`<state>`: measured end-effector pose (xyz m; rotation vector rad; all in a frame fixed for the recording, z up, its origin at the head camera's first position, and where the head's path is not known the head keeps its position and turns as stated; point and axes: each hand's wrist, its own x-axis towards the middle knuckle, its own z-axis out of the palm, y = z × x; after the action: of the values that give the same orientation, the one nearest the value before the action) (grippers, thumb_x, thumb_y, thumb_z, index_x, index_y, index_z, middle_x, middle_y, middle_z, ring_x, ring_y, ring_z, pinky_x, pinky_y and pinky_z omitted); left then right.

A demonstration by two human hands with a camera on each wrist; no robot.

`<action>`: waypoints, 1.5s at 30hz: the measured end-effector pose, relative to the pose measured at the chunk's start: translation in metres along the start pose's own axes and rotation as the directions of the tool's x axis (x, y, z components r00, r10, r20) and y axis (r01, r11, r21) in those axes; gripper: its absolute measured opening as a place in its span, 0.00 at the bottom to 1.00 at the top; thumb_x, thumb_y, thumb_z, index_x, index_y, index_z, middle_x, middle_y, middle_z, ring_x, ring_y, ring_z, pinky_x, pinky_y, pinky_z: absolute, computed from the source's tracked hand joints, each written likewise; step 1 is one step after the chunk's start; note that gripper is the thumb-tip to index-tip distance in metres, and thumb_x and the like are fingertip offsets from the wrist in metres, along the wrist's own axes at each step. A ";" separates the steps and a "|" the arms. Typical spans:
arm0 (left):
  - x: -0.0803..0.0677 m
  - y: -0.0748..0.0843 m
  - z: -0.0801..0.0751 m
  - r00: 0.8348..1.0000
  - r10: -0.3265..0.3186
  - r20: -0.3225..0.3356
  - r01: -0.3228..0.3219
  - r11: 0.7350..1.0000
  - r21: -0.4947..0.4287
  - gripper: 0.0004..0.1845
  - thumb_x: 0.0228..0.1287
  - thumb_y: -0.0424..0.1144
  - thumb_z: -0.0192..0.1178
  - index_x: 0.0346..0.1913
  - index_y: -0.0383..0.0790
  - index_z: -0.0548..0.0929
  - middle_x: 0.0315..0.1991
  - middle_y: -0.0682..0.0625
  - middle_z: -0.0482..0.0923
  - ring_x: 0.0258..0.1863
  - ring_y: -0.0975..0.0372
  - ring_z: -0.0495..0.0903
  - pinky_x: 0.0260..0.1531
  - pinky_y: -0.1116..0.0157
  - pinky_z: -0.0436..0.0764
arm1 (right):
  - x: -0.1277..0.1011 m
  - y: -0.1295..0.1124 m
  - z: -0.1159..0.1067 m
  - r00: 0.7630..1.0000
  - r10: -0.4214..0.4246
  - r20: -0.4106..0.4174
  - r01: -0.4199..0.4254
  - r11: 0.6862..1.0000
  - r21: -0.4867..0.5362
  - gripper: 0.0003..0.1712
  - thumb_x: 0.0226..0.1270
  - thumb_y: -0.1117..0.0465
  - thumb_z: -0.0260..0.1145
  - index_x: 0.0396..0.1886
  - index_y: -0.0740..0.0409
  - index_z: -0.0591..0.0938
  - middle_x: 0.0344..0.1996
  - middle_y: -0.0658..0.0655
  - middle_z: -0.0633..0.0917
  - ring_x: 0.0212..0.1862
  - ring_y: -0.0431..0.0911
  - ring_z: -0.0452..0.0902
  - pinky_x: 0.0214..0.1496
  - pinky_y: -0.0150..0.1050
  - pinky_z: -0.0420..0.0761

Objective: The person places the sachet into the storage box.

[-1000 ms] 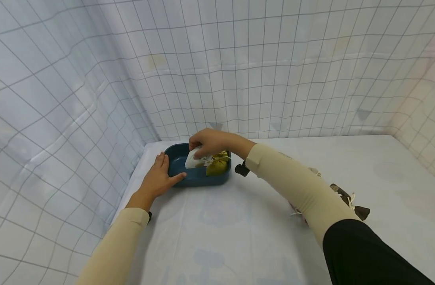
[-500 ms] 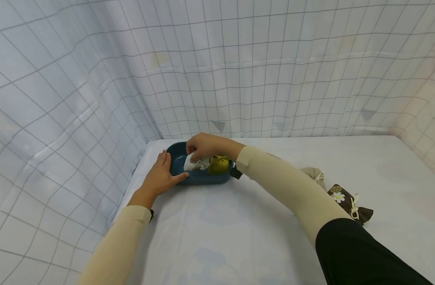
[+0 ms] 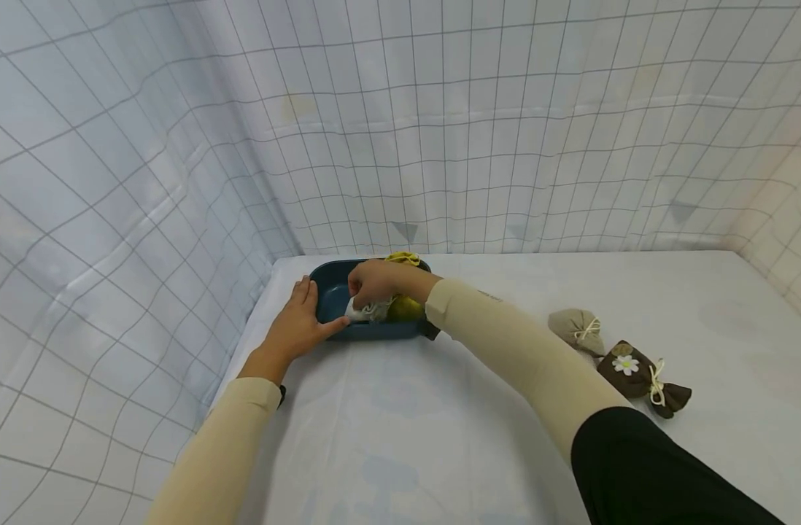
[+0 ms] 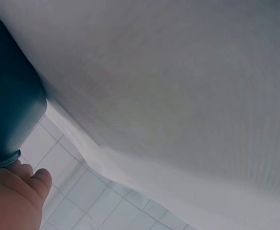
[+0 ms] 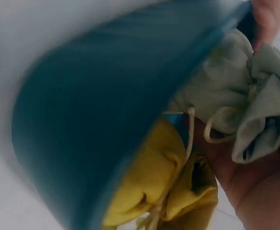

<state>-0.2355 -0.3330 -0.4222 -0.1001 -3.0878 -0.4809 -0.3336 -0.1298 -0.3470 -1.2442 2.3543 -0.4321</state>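
A dark teal plastic basin (image 3: 374, 332) stands on the white cloth at the far left. My left hand (image 3: 294, 322) rests on its left end, fingers straight along the side and thumb at the front rim. Over the basin's inside, my right hand (image 3: 382, 280) grips a pale drawstring pouch (image 5: 216, 88), low behind the front wall. A mustard-yellow drawstring pouch (image 5: 151, 172) lies in the basin's right part, beside the pale one. My right wrist covers some of the yellow pouch in the head view; its ruffled end shows behind.
To the right on the cloth lie a beige tied pouch (image 3: 574, 327) and a dark brown pouch (image 3: 630, 368) with a white flower. A white checked curtain (image 3: 479, 146) hangs behind the table and along its left side.
My right hand has lowered the pale pouch deeper into the basin. My right forearm has shifted, uncovering the beige and brown pouches. My left hand keeps its place on the basin.
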 end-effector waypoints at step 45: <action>0.000 0.003 0.001 1.000 0.011 -0.021 -0.010 0.999 0.036 0.64 0.62 0.76 0.50 0.76 0.22 0.41 0.78 0.30 0.34 0.77 0.40 0.35 0.72 0.43 0.46 | -0.148 0.065 -0.028 0.948 -0.067 -0.312 0.140 0.966 0.216 0.20 0.69 0.53 0.68 0.57 0.53 0.80 0.56 0.53 0.81 0.59 0.49 0.76 0.59 0.42 0.77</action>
<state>-0.2354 -0.3293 -0.4225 -0.1098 -3.0716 -0.4233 -0.3195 0.0306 -0.3185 -1.2659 2.3978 -0.9705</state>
